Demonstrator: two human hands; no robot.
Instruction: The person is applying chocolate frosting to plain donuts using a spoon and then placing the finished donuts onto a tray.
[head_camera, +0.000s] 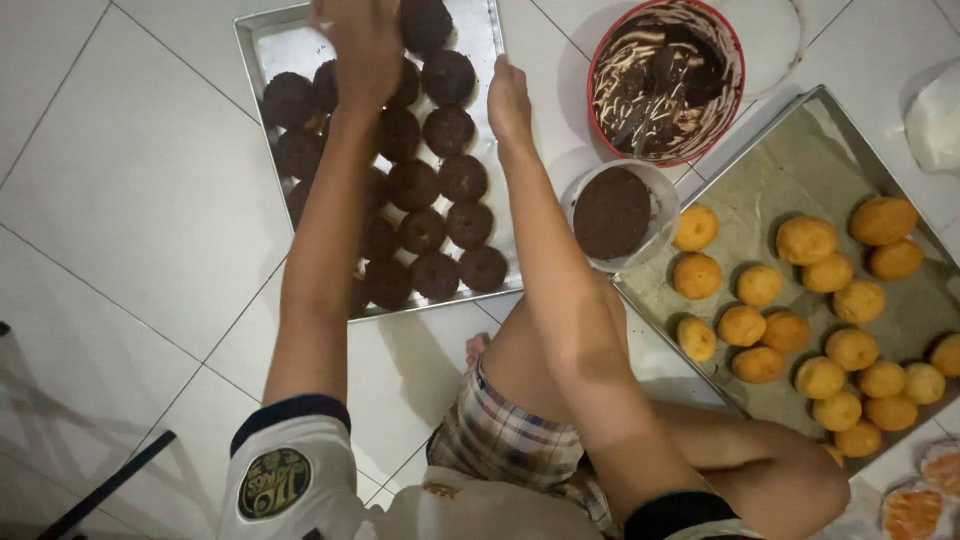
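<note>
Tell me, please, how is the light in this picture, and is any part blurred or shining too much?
Head view: warm indoor light, with soft shadows of the arms on the white tiled floor; glare on the bare metal of the left tray; the left hand slightly motion-blurred over the chocolate-coated balls; the right hand and the plain golden balls look sharper.

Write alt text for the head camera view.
A seated person's left hand reaches over dark coated balls on a metal tray, the right hand on its edge. Nearby: a chocolate bowl and plain golden balls.
</note>
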